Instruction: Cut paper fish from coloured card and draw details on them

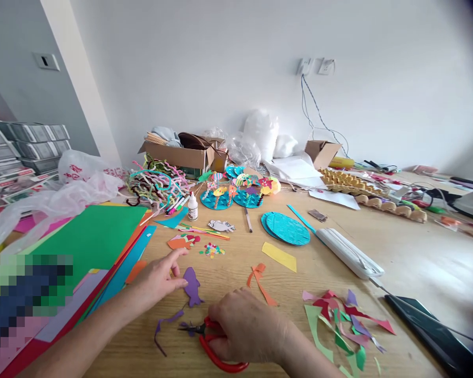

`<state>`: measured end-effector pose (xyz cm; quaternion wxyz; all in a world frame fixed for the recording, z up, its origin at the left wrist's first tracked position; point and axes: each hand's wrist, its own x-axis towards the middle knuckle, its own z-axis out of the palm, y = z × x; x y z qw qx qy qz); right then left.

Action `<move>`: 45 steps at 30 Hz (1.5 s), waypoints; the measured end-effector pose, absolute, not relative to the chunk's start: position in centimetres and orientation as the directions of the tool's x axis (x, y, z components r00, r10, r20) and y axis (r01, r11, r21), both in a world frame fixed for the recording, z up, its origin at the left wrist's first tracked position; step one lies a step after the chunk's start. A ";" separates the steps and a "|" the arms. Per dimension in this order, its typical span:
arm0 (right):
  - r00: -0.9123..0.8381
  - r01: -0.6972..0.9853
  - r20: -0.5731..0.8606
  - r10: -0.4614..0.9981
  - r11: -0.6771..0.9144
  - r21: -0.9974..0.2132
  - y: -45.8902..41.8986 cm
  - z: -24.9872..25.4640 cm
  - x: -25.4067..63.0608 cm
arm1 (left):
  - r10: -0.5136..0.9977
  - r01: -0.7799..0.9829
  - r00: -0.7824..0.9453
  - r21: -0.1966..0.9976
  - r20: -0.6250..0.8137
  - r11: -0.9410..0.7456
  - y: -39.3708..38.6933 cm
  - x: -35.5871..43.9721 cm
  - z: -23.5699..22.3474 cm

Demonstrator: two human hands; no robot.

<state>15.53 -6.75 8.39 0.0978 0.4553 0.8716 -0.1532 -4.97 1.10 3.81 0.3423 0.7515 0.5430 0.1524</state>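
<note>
Toward the worktop's [228,268] near edge, the right hand [247,325] grips scissors [207,350]. The left hand [162,274] is half-spread beside a purple fish [192,286].

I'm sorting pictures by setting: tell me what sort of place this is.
Probably an indoor craft workspace: red-handled scissors in the right hand, a stack of coloured paper and a heap of pipe cleaners on the table.

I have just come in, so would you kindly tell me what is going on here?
A person's right hand holds red-handled scissors. The left hand is at a purple fish-shaped cutout, its thumb touching or nearly touching the edge. Purple scraps lie near the scissors, and a pile of coloured scraps lies to the right.
</note>
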 end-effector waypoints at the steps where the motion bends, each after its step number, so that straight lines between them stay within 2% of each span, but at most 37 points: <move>1: -0.562 0.826 -0.312 0.766 0.535 -0.175 -6.8 8.4 15.6 | 0.925 0.727 0.354 0.663 -0.138 -0.179 0.9 -5.3 4.5; 4: -0.546 0.837 -0.318 0.775 0.519 -0.173 -6.8 8.8 15.8 | 0.870 0.819 0.444 0.491 -0.215 -0.297 -0.3 -6.3 6.2; 7: -0.532 0.847 -0.308 0.789 0.505 -0.167 -6.8 9.0 15.9 | 0.760 0.822 0.536 0.430 -0.366 -0.372 -2.3 -7.0 6.4; 9: -0.532 0.847 -0.299 0.792 0.508 -0.161 -6.8 9.1 15.9 | 0.751 0.809 0.569 0.391 -0.336 -0.438 -3.4 -7.1 5.8; 14: -0.543 0.839 -0.290 0.788 0.522 -0.155 -6.7 9.0 15.9 | 0.790 0.852 0.519 0.270 -0.325 -0.449 -3.9 -6.5 5.1; 16: -0.544 0.838 -0.295 0.785 0.522 -0.157 -6.7 8.9 16.0 | 0.802 0.852 0.515 0.284 -0.303 -0.440 -3.6 -6.2 5.7; 19: -0.559 0.829 -0.294 0.775 0.534 -0.168 -6.7 8.9 16.1 | 0.799 0.822 0.538 0.375 -0.268 -0.428 -3.4 -6.0 6.5; 25: -0.602 0.798 -0.286 0.745 0.567 -0.203 -6.7 8.8 16.2 | 0.665 0.644 0.715 0.572 -0.215 -0.508 -3.4 -4.9 5.8; 35: -0.655 0.756 -0.362 0.663 0.571 -0.320 -5.7 8.9 17.0 | 0.612 0.560 0.776 0.618 -0.156 -0.552 -2.3 -5.0 4.3; 40: -0.656 0.754 -0.411 0.633 0.563 -0.338 -5.2 9.2 17.6 | 0.696 0.624 0.686 0.662 -0.211 -0.414 -1.2 -6.5 5.3; 45: -0.682 0.729 -0.427 0.593 0.597 -0.335 -5.5 9.4 17.1 | 0.850 0.703 0.508 0.638 -0.140 -0.314 0.5 -8.1 7.8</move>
